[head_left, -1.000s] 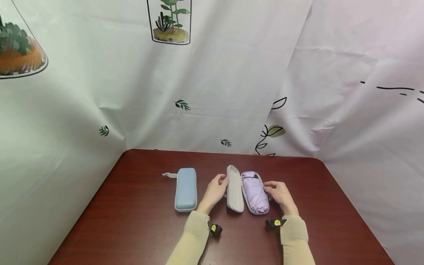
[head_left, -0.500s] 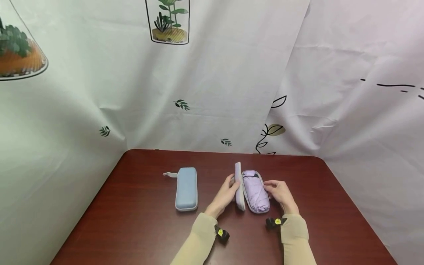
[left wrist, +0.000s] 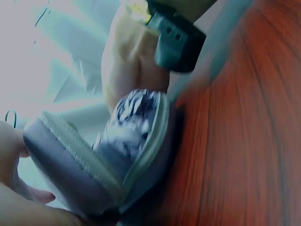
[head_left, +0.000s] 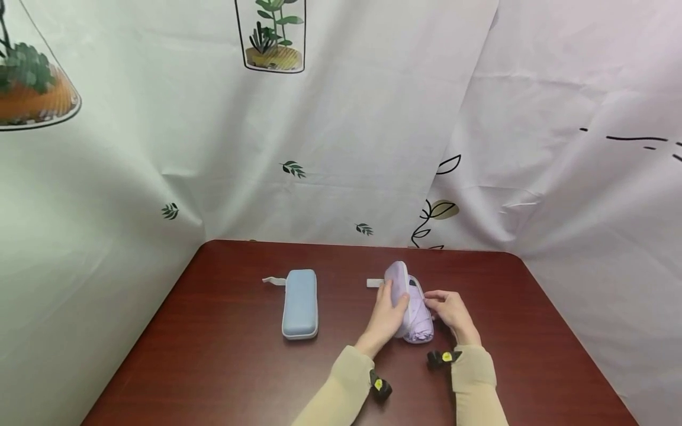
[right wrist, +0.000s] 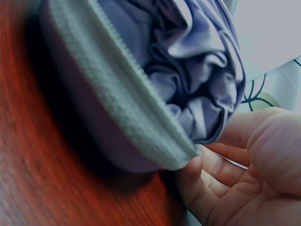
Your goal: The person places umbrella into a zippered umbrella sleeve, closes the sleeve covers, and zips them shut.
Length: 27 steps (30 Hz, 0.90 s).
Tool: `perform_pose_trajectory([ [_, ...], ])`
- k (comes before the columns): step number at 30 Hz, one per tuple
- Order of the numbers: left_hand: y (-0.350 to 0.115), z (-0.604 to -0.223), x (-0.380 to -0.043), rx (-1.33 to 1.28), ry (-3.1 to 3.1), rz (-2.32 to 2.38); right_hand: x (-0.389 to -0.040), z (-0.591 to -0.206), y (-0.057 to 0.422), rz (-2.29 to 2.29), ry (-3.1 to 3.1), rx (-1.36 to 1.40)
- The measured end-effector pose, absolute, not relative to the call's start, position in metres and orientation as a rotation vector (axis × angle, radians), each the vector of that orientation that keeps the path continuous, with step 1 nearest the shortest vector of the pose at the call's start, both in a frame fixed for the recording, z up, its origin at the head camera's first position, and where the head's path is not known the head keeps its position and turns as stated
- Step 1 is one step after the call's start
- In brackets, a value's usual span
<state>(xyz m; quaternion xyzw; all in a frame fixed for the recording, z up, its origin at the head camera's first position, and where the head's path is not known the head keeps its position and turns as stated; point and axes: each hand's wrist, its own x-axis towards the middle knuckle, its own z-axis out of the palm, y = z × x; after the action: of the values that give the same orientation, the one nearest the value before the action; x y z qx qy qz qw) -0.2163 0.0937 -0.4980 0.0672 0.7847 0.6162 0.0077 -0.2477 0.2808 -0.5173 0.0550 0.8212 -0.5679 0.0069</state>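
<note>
A lilac hard-shell zip case (head_left: 396, 278) stands partly unfolded on the table, its lid tilted over its base. My left hand (head_left: 385, 319) grips the lid from the left, thumb near the zip edge; the left wrist view shows fingers on both sides of the lid (left wrist: 61, 160). Inside the base lies a rolled lilac fabric bundle (head_left: 421, 322), much like a folded umbrella, partly covered by the lid. At the base's right rim, my right hand (head_left: 452, 313) pinches the edge; in the right wrist view its thumb and finger meet at the zip border (right wrist: 122, 94).
To the left lies a closed light-blue zip case (head_left: 300, 305) with a pale strap. A white strap (head_left: 375, 283) sticks out left of the lilac case. The dark red wooden table (head_left: 224, 355) ends at a printed white cloth backdrop (head_left: 341, 148).
My left hand has swung the lid up and rightward, from lying unfolded to leaning over the bundle. A white strap now shows at its left. My right hand has stayed at the rim.
</note>
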Motion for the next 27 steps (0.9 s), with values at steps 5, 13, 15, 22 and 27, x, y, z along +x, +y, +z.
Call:
perform_pose_trajectory([
  [5, 0.107, -0.495, -0.213, 0.236, 2.491, 1.857, -0.248, -0.517, 0.281, -1.795, 2.552, 0.141],
  [13, 0.118, -0.495, -0.21, 0.296, 2.59, 1.706, -0.248, -0.516, 0.282, -1.778, 2.571, 0.14],
  [15, 0.12, -0.497, -0.209, 0.324, 2.612, 1.69, -0.248, -0.516, 0.283, -1.779, 2.572, 0.141],
  [22, 0.125, -0.501, -0.205, 0.391, 2.717, 1.567, -0.247, -0.519, 0.283, -1.79, 2.564, 0.151],
  [27, 0.127, -0.501, -0.205, 0.407, 2.771, 1.518, -0.248, -0.519, 0.283, -1.798, 2.554, 0.159],
])
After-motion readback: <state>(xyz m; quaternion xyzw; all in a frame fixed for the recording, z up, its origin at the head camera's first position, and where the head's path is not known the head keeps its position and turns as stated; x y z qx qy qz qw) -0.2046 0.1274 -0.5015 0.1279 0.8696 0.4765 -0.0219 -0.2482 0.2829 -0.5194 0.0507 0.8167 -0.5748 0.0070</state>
